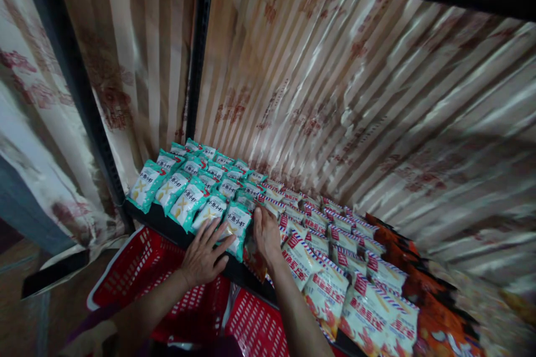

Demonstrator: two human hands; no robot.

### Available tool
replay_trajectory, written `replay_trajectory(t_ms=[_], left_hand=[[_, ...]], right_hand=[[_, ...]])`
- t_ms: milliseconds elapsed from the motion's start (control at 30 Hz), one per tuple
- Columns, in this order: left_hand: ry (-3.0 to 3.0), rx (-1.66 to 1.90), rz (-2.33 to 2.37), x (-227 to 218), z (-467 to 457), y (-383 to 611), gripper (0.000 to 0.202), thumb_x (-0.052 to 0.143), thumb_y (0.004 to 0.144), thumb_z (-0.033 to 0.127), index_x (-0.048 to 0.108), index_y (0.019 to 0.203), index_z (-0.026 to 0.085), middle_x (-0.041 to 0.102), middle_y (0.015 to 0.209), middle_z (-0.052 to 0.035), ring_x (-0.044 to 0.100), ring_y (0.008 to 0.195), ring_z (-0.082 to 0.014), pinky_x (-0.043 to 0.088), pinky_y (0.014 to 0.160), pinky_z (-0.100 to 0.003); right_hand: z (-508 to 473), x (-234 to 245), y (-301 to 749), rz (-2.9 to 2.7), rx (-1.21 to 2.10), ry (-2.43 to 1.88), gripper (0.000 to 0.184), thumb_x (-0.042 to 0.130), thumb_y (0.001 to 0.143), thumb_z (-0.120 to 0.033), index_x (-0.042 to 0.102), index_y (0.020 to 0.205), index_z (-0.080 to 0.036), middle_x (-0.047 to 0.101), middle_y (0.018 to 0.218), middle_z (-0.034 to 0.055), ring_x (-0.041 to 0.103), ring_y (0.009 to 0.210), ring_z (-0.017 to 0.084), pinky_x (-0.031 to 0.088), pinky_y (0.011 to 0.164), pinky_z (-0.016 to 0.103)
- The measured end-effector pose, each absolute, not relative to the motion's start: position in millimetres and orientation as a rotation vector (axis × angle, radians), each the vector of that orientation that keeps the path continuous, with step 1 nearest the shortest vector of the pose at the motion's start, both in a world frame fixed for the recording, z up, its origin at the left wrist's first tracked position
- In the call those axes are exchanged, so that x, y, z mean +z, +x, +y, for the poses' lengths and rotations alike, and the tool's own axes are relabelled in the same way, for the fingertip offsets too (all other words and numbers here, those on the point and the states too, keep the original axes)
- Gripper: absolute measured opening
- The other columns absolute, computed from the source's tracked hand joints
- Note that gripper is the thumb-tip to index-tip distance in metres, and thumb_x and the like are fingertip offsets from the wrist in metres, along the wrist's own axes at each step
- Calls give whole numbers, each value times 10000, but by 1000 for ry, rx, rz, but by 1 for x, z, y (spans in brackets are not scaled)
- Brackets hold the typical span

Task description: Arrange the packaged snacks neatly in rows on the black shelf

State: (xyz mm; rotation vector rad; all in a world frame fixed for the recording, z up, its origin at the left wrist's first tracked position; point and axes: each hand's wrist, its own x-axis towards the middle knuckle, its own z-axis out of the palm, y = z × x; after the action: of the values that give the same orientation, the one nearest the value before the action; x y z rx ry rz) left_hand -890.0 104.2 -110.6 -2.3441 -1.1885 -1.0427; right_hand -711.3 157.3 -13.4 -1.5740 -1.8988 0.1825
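My left hand (207,251) lies with fingers spread over the front teal-and-white snack bags (188,203), its fingertips touching the nearest ones. To its right, my right hand (267,234) reaches in along the side of the teal group, fingers stretched forward and close together. Part of those fingers is hidden. Beside it, a dark orange-brown packet (253,256) stands at the front edge, partly covered. White snack bags with red lettering and striped tops (312,259) stand in rows right of my right hand.
Orange-and-black bags (439,318) fill the right end of the black shelf (159,223). Two red plastic baskets (142,259) (255,326) sit below the shelf's front edge. Dark metal posts (199,44) and printed curtain-like sheeting (314,83) surround the shelf.
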Motion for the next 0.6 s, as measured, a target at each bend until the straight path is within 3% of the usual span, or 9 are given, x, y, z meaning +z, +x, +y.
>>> replay_trajectory(t_ms=[200,400,600], left_hand=[[-2403,-995,-1040,-108,103,-879,479,499,886,321,446,1360,273,330,1494,-58,244,1386,-295,167,1127,-493],[-2404,-1089,-1029,-109,108,-866,410,507,890,365,525,1288,265,387,1463,-28,259,1380,-271,134,1153,-461],[-2375,-1119,-1061,-109,112,-857,398,517,890,330,531,1276,236,393,1461,-5,283,1368,-238,140,1174,-422]], right_hand=[[157,-11,-711,-1935,171,-1566,563,149,969,-439,608,1132,-158,644,1108,113,543,1090,213,401,967,359],[162,5,-698,-1961,15,-1732,602,91,967,-454,621,965,-168,658,944,111,573,906,221,420,861,360],[201,18,-685,-2087,-29,-1635,636,28,970,-430,602,912,-163,658,856,97,593,869,201,384,912,353]])
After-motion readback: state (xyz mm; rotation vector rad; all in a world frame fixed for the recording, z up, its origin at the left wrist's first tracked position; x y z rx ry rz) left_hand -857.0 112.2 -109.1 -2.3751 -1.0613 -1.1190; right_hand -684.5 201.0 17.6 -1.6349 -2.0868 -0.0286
